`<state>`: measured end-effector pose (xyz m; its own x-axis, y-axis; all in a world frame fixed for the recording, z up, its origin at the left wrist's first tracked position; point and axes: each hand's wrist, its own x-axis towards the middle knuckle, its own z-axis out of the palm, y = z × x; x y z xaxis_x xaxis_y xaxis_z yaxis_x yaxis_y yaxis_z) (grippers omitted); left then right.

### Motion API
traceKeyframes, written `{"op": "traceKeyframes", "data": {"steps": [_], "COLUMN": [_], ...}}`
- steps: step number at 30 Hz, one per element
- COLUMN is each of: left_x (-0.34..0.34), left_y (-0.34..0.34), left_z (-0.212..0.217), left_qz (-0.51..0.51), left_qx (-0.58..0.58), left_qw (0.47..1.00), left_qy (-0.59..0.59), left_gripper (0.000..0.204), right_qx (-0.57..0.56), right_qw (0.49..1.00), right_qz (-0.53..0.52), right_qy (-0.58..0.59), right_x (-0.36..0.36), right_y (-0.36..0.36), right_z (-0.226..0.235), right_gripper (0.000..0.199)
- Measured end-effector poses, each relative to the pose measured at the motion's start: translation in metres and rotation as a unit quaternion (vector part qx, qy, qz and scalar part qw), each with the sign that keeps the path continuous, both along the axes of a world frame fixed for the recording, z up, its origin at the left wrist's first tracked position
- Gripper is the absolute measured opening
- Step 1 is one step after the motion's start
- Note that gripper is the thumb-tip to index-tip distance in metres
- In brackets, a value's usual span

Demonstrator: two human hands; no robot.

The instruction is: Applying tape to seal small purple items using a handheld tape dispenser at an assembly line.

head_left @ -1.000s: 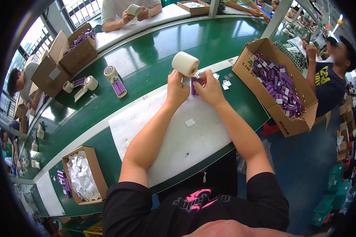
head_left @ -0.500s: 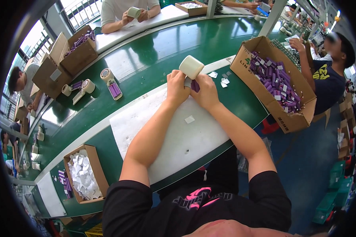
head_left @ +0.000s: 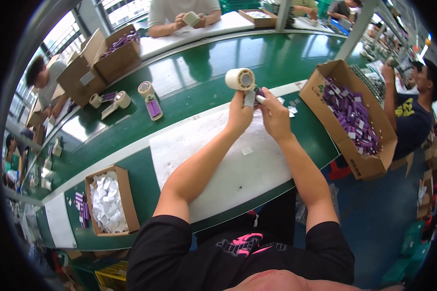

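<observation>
A cream device with a drum-shaped head (head_left: 240, 79) is in my left hand (head_left: 241, 114), whose fingers wrap its short handle. The head's round end, with a grey centre, now faces right. My right hand (head_left: 277, 117) is closed beside the handle, pinching a purple battery (head_left: 259, 91) with a small white piece at the fingertips. How the battery joins the handle is hidden by the fingers. Both hands are raised above the far edge of a white work mat (head_left: 218, 169). One small white square (head_left: 247, 151) lies on that mat.
A carton (head_left: 325, 114) of purple batteries stands at the right; a smaller box (head_left: 130, 206) of white squares sits at the left. Similar cream devices (head_left: 152, 104) lie on the green bench (head_left: 179, 94). Co-workers sit across the bench and at the right.
The device's head has turned, bringing its round end into view. My hands have drawn slightly apart, the right one beside the handle. The whole view has shifted a little.
</observation>
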<state>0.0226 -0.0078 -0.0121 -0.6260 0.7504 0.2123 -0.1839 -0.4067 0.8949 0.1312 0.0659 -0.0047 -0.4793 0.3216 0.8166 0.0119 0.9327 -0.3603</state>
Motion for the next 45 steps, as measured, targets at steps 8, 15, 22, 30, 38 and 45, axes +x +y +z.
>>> {"op": "traceKeyframes", "data": {"steps": [8,15,22,30,38,45], "left_x": [0.002,-0.02,-0.06,-0.212,-0.376,-0.416], "left_y": [-0.005,-0.009,0.022,-0.013,-0.196,-0.29], "left_z": [0.012,0.003,-0.005,-0.025,0.035,-0.013], "left_qz": [-0.015,-0.014,-0.072,0.286,0.533,0.345], "left_qx": [-0.034,-0.109,-0.282,-0.151,-0.361,-0.623], "left_qw": [0.998,0.941,0.957,0.937,0.655,0.587], "left_qy": [0.057,0.32,-0.01,0.129,0.396,0.385], "left_gripper": [0.024,0.037,0.03,0.045,0.033,0.073], "right_qx": [-0.232,-0.497,-0.544,-0.45,-0.429,-0.428], "right_qw": [0.973,0.862,0.814,0.866,0.875,0.877], "right_qz": [0.007,0.101,0.196,0.163,0.162,0.181], "right_qy": [0.014,-0.017,-0.063,-0.143,-0.153,-0.119], "right_x": [0.002,0.003,0.002,0.006,0.004,0.003], "right_y": [-0.003,0.02,0.029,0.027,0.023,0.023], "right_z": [-0.006,-0.012,-0.024,-0.025,-0.021,-0.028], "right_gripper": [0.019,0.015,0.019,0.016,0.012,0.011]}}
